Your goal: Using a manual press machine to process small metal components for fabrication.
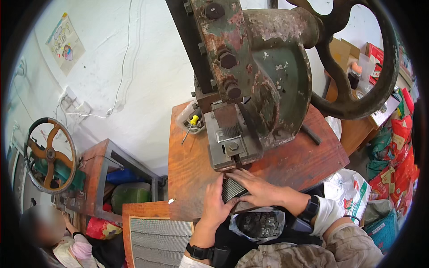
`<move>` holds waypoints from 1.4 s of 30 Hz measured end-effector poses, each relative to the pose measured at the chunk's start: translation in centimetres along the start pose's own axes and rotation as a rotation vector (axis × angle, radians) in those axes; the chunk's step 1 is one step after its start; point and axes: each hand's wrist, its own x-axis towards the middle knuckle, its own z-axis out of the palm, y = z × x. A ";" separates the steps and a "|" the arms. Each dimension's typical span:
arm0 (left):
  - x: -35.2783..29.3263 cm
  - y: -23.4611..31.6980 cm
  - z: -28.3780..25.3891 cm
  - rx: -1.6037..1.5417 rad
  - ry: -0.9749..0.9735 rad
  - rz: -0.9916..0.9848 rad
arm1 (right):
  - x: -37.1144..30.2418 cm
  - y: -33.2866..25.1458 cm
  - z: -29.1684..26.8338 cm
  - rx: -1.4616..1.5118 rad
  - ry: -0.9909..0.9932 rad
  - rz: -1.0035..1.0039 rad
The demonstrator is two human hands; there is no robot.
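Observation:
Between my two hands, at the near edge of the wooden bench, sits a grey ridged metal stack [232, 189] that looks like thin pieces packed side by side. My left hand [216, 201] presses its left side, with thumb and fingers along it. From the right, my right hand [259, 190] closes over the other side, its fingertips pointing towards the press base. Just beyond the fingers stands an old green hand press [286, 85], with a bolted steel die block [233, 145] under its ram. A few grey ridged pieces [228, 133] lie on that block.
A plastic tub [184, 117] with a yellow-handled screwdriver [193, 120] stands left of the press. Below my hands is a bag of small metal pieces [260, 225]. A framed tray of grey strips [161, 239] lies lower left. Another person [73, 245] sits far left near a second handwheel [51, 154].

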 end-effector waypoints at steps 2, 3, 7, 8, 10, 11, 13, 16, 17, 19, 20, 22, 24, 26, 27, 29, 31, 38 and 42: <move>0.0 -0.1 -0.4 -0.021 -0.022 -0.029 | 1.0 1.0 -0.6 0.062 -0.155 -0.050; -0.3 0.0 -0.5 -0.022 -0.008 -0.024 | 0.7 0.7 -0.8 0.043 -0.107 0.074; -0.3 1.2 0.3 0.088 0.055 -0.035 | -0.3 0.8 1.9 0.178 0.189 0.077; -0.1 1.3 0.5 0.086 0.056 -0.034 | -0.4 1.0 2.2 0.176 0.189 0.077; 0.1 1.2 0.7 0.043 0.054 -0.034 | -0.2 1.5 2.6 0.490 0.213 0.072; 0.0 1.0 0.6 0.043 0.056 -0.036 | -0.2 1.3 2.5 0.489 0.210 0.072; -0.2 0.8 0.5 -0.048 0.044 -0.041 | -0.2 0.4 2.2 0.415 0.165 0.183; 0.1 1.5 0.4 0.018 0.029 -0.054 | -0.2 -0.2 3.0 0.209 0.240 0.168; 0.1 1.5 0.4 0.019 0.030 -0.053 | -0.3 0.8 2.7 0.595 0.213 0.150; -0.1 1.5 0.4 0.033 0.061 -0.042 | -0.5 0.6 2.3 0.995 0.206 0.145; -0.2 1.4 0.4 0.033 0.062 -0.044 | -0.4 0.0 2.5 0.995 0.204 0.146; -0.4 1.0 0.2 0.045 0.051 -0.060 | -0.4 -0.9 3.3 1.025 0.247 0.217; -0.6 0.5 0.1 0.040 0.057 -0.054 | -0.8 -0.3 2.8 1.077 0.258 0.178; -0.7 -0.2 0.0 0.041 0.074 -0.063 | -1.1 -0.6 1.0 0.211 0.082 0.151; -0.7 -0.5 -0.3 0.040 0.077 -0.057 | -1.0 -0.2 1.5 0.086 0.127 0.047; -0.6 -0.7 -0.4 0.032 0.072 -0.043 | -0.1 0.2 1.6 -0.044 0.073 0.012; -0.7 -0.9 -0.6 -0.039 0.087 -0.100 | 0.6 0.7 1.8 -0.124 0.027 -0.039; -1.7 -1.5 -1.4 -0.132 0.128 -0.141 | 1.6 0.4 1.7 -0.177 -0.051 -0.110; -1.9 -1.4 -1.4 -0.017 0.152 -0.071 | 1.5 0.6 1.9 -0.328 -0.036 -0.131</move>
